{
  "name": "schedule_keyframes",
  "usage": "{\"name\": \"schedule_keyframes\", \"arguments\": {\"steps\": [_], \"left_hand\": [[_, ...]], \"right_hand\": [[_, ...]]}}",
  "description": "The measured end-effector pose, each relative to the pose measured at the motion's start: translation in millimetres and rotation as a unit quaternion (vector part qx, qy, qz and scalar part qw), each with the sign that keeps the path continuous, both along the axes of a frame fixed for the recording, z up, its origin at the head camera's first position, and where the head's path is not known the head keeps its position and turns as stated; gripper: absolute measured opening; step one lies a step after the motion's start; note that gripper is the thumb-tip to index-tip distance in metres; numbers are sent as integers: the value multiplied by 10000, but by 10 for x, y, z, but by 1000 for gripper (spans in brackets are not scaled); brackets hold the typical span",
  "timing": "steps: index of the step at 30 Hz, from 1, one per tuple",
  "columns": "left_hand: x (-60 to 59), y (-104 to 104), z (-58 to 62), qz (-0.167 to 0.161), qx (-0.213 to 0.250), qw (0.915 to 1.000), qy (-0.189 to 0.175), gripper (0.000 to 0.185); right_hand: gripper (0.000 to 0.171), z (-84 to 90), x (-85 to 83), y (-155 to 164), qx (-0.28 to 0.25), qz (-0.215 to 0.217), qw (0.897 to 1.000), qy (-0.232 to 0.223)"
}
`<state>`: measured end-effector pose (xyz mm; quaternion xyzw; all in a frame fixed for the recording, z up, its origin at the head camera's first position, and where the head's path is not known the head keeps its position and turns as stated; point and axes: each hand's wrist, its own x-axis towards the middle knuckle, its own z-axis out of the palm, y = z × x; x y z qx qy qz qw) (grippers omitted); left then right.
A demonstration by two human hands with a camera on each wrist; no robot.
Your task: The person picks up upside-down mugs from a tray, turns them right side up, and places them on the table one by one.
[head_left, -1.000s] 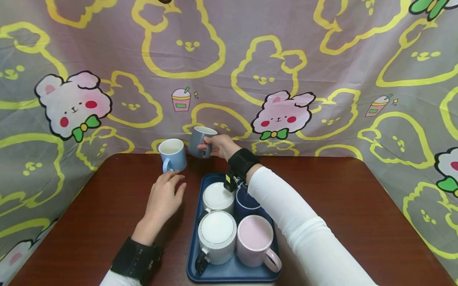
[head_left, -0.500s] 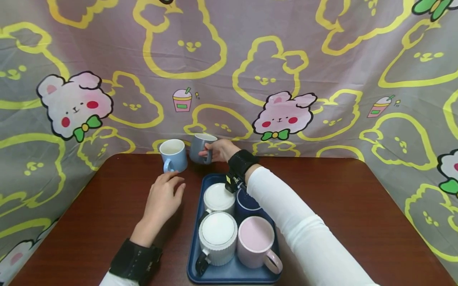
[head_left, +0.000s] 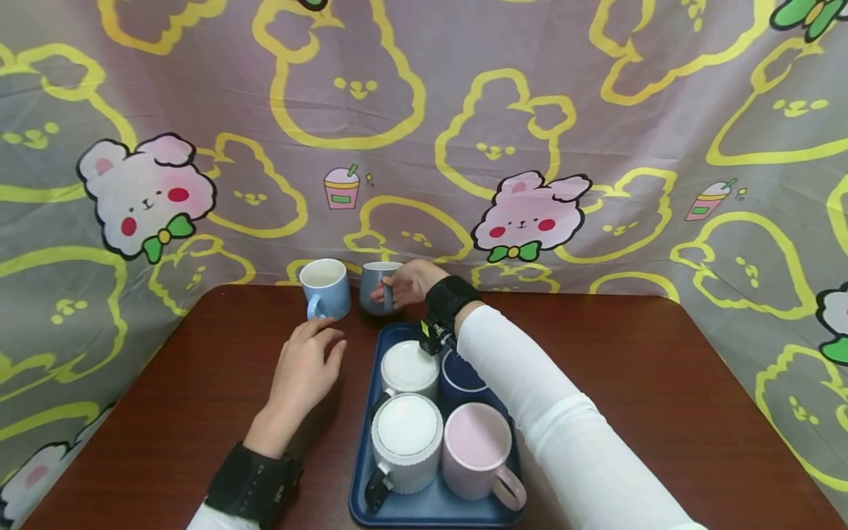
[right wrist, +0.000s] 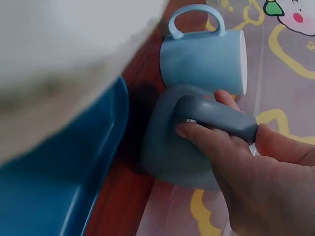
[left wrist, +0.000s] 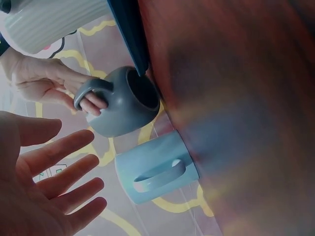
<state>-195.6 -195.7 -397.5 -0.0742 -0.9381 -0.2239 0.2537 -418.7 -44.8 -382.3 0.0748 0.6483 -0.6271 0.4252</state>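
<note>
Inside, the tray (head_left: 363, 471) holds 4 mugs; right hand (head_left: 409, 283) grips a grey mug (head_left: 375, 285).

grey-blue mug (head_left: 376, 287) upright on table just behind blue tray (head_left: 366, 471), handle gripped by right hand (head_left: 409, 283). light blue mug (head_left: 324, 288) upright just left of it, handle toward the tray's near end.

Right hand (right wrist: 256, 182) at lower right, fingers hooked through the handle of a grey-blue mug (right wrist: 177, 142) at centre. Light blue mug (right wrist: 204, 61) just beside it at upper centre, handle toward the top edge. Dark blue tray (right wrist: 64, 196) at lower left on red-brown table (right wrist: 123, 196). Blurred white mass at upper left.
</note>
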Motion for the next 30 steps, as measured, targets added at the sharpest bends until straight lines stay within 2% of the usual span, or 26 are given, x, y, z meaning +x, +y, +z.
{"name": "schedule_keyframes", "arguments": {"steps": [2,4,8,13,19,28,30], "left_hand": [[-3,0,-3,21,-2,10000,-10,22],[-7,3,-5,27,-2,10000,-25,22],[-11,1,-9,31,-8,10000,-38,22],[-10,-8,-11,35,-7,10000,3,21],[-9,-7,-9,14,-37,10000,52,21],[-16,-7,-23,54,-9,10000,-72,21],[-19,-4,-23,50,-4,10000,-59,21]], "right_hand": [[37,166,193,35,117,159,9998,93],[39,346,416,53,260,55,9995,189],[40,510,592,105,250,316,9991,152],[39,550,606,101,373,642,9971,155],[36,499,563,75,663,734,9949,189],[37,497,610,86,614,833,9943,263],[38,509,621,88,552,968,9933,301]]}}
